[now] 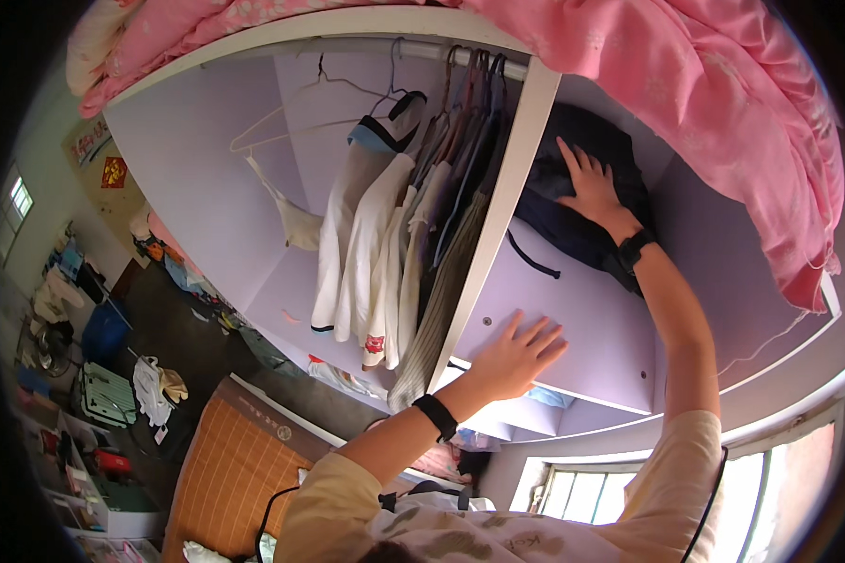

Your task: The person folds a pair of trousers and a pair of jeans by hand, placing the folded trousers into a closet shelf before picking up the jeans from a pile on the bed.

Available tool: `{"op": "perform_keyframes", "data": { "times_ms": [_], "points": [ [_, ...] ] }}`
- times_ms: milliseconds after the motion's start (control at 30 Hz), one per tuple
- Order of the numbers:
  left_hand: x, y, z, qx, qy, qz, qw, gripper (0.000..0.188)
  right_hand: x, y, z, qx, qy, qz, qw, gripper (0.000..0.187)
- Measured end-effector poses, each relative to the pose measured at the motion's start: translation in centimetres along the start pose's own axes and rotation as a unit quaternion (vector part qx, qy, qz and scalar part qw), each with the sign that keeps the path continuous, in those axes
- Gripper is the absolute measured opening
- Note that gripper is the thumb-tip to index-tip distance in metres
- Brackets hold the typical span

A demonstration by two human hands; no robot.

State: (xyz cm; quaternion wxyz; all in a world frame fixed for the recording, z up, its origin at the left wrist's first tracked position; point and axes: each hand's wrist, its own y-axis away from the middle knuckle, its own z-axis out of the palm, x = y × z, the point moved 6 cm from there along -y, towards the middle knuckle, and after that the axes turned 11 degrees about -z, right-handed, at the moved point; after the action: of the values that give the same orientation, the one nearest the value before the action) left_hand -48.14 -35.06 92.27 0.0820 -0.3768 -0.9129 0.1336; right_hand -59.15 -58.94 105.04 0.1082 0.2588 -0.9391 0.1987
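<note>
A dark navy folded garment or cloth bundle [587, 127] lies at the back of the upper right wardrobe compartment, with a dark cord [535, 267] trailing from it. My right hand [593, 195] lies flat on the bundle, its fingers spread and gripping nothing. Over the front of the pale lilac shelf [591, 324] is my left hand [516, 358], fingers apart and holding nothing. Whether its palm touches the board I cannot tell. To the left, several shirts [371, 225] hang from a rail, beside a wire hanger [253, 141] with a small white garment [300, 225].
A white upright divider [490, 235] separates the hanging section from the shelf. Pink flowered bedding [685, 103] drapes over the wardrobe's top and right side. Below are a bed with a brown woven mat [221, 460], a pale green suitcase [108, 392] and a barred window [587, 495].
</note>
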Motion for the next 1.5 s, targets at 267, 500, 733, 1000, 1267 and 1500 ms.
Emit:
{"op": "perform_keyframes", "data": {
  "times_ms": [267,500,733,1000,1267,1500],
  "points": [
    [0.5,-0.2,0.2,0.003,-0.004,0.000,1.000,0.081,2.9,-3.2,3.3,0.035,0.111,0.101,0.988,0.098],
    [0.0,0.4,0.2,0.020,0.000,-0.004,1.000,0.079,0.0,-1.2,2.3,-0.013,0.027,0.068,0.997,0.101],
    [0.5,0.1,0.1,0.062,-0.033,0.017,0.997,0.077,-1.1,1.6,0.8,-0.038,-0.093,0.075,0.992,0.089],
    [-0.2,0.0,0.4,0.034,0.001,0.035,0.999,0.068,-12.2,15.8,-6.1,-0.041,-0.273,0.011,0.961,0.061],
    [0.4,0.1,1.5,0.065,-0.010,0.062,0.996,0.056,-31.3,44.8,-0.5,-0.082,-0.248,0.294,0.920,0.046],
    [0.7,-0.2,1.4,0.094,-0.042,0.153,0.983,0.050,-74.1,69.7,-3.5,-0.384,-0.343,0.733,0.445,0.035]
  ]
}}
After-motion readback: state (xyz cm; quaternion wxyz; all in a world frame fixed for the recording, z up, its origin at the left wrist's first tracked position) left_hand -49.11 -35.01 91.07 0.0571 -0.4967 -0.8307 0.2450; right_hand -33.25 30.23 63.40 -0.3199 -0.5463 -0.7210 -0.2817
